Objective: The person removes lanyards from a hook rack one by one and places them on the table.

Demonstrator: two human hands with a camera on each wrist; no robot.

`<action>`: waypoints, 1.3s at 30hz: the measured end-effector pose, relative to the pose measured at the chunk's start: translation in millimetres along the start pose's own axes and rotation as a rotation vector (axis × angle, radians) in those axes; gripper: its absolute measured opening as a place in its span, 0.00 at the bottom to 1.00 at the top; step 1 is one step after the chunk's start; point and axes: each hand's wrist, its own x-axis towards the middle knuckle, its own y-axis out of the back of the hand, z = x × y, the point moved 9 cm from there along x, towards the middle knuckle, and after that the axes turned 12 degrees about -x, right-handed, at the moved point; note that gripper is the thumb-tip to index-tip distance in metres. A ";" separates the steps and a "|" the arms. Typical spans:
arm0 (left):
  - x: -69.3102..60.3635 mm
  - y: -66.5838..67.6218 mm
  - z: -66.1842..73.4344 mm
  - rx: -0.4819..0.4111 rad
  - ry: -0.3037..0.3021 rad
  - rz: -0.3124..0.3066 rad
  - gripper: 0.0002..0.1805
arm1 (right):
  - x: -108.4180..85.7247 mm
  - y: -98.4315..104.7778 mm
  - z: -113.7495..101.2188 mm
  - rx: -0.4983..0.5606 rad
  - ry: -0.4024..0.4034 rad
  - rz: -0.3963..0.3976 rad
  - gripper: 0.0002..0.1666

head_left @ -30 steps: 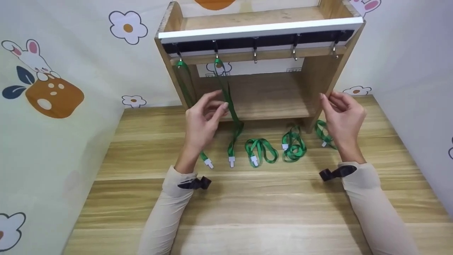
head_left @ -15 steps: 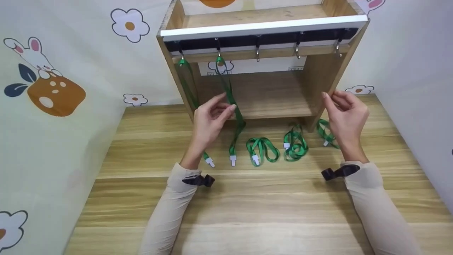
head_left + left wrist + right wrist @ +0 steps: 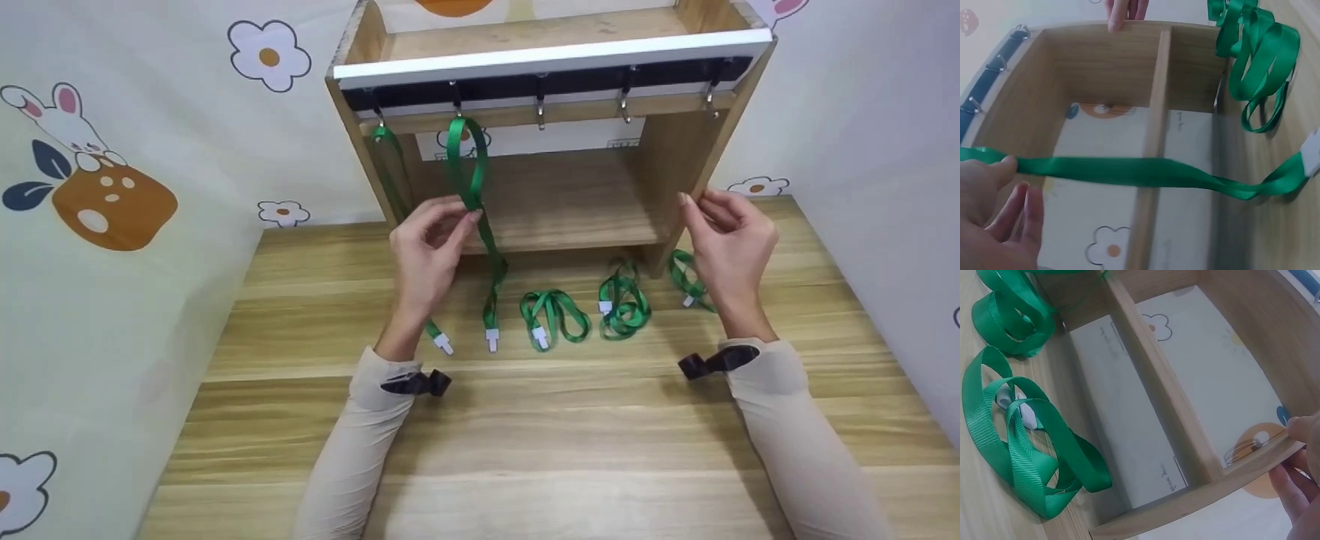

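A green lanyard (image 3: pixel 466 161) hangs from the second hook of the rack, its loop spread and its white clip (image 3: pixel 492 340) low by the table. My left hand (image 3: pixel 429 251) pinches this strap between thumb and fingers below the loop; the left wrist view shows the thumb on the green strap (image 3: pixel 1112 170). Another lanyard (image 3: pixel 390 169) hangs on the leftmost hook, partly hidden behind the left hand. At the shelf's right side, my right hand (image 3: pixel 731 240) grips the front edge of the wooden side panel (image 3: pixel 1202 500), thumb on one face and fingers on the other.
The wooden shelf (image 3: pixel 570 244) stands at the table's back, with three bare hooks to the right. Before it on the table (image 3: pixel 570 450) lie three coiled green lanyards: one near the middle (image 3: pixel 553 319), one beside it (image 3: pixel 625 307), one by the right hand (image 3: pixel 682 274).
My left hand has taken hold of the second lanyard's strap and shifted slightly left. The strap's upper loop has turned and opened wider. My right hand stays on the side panel.
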 end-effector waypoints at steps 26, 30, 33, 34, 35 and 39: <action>-5.4 4.5 74.3 -0.189 -0.089 -0.506 0.09 | -0.9 0.7 0.3 -0.005 -0.032 0.007 0.18; -6.1 2.2 58.9 0.021 -0.015 -0.518 0.07 | -0.4 0.9 0.2 -0.003 -0.027 0.006 0.18; -5.6 -2.4 52.3 0.114 -0.018 -0.502 0.07 | -0.6 0.7 1.0 0.003 -0.029 0.009 0.17; -5.5 -4.5 52.7 0.117 -0.033 -0.498 0.08 | -0.7 0.5 1.4 0.005 -0.031 0.011 0.17; -5.6 -6.3 54.4 0.105 -0.054 -0.493 0.08 | -0.9 0.3 1.7 0.009 -0.031 0.012 0.17; -5.0 -6.3 68.4 -0.029 -0.158 -0.436 0.06 | -0.4 -1.0 1.9 0.039 -0.019 0.015 0.17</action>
